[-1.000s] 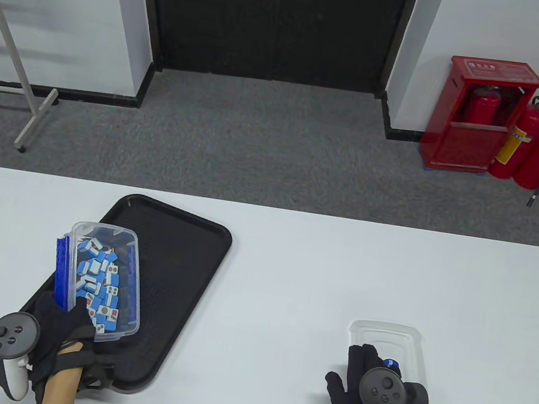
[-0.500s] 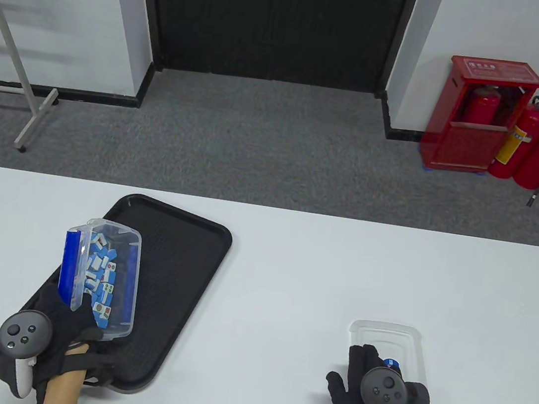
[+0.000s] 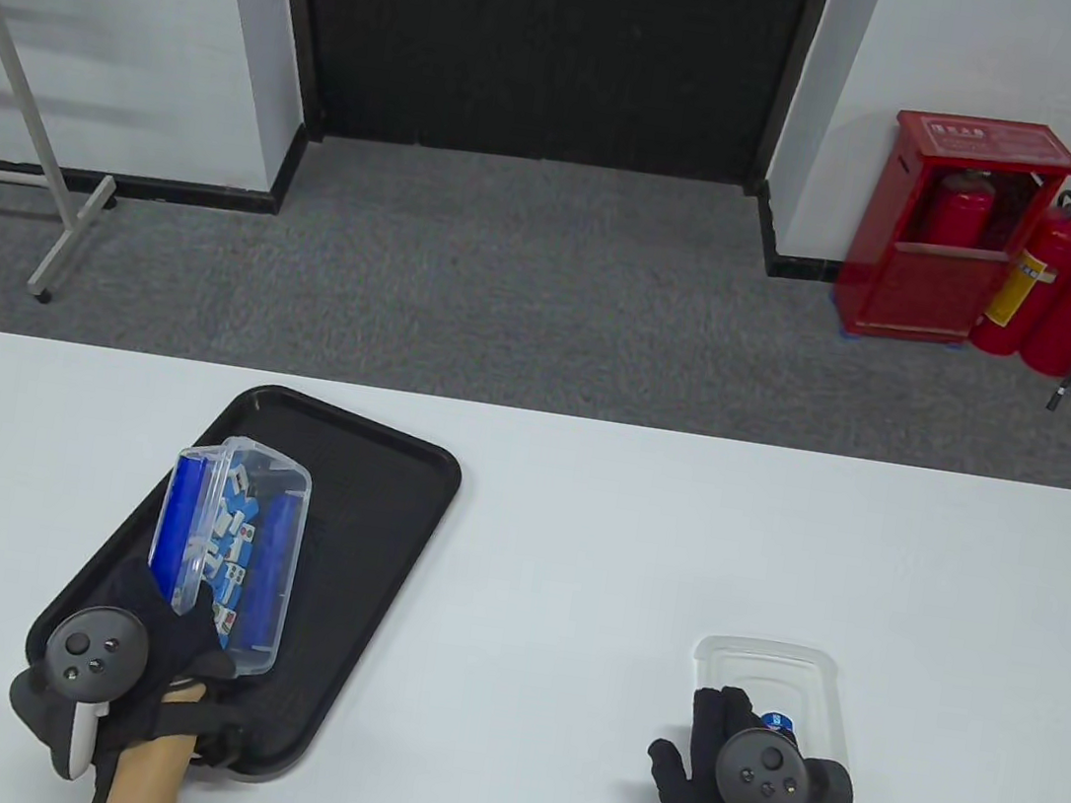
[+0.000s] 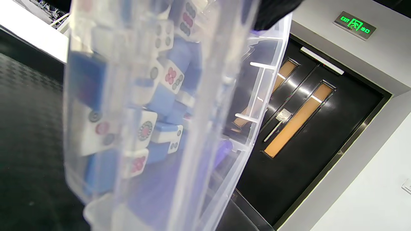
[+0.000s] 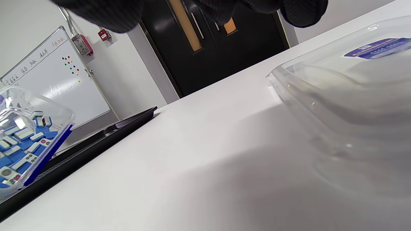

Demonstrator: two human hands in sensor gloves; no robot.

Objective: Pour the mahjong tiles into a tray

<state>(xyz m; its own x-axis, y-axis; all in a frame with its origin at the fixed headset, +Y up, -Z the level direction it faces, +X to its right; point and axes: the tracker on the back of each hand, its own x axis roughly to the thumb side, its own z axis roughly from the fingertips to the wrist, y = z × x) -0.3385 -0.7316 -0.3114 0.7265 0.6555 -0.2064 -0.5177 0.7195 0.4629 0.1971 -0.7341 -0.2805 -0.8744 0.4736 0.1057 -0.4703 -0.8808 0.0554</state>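
Dozens of blue-backed mahjong tiles (image 3: 233,533) lie heaped inside a clear plastic box (image 3: 238,547) that is tipped steeply onto its side above the black tray (image 3: 377,539), its open mouth turned toward the tray's right half. The tiles are piled against the lower side wall; none can be seen lying loose on the tray floor. In the left wrist view the tiles (image 4: 141,106) press against the transparent wall of the box (image 4: 160,112), showing white faces with red and dark circle patterns. Two blue clip handles run along the long sides of the box.

At the near end, the left hand (image 3: 151,656) grips the box, its black-gloved fingers wrapped around the end wall; how each finger lies cannot be told, since the tracker and the back of the hand cover them. The tray sits on the left part of the white table (image 3: 624,553), set at a slant to the table edge.

Well apart on the right, the right hand (image 3: 740,789) rests palm down, its fingers (image 3: 715,721) spread and laid flat on the near end of a clear plastic lid (image 3: 765,665), which lies on the table and carries a small blue label. From the right wrist view the lid (image 5: 346,106) fills the right side, with the tray (image 5: 96,141) and the tilted box (image 5: 29,141) visible far off to the left.
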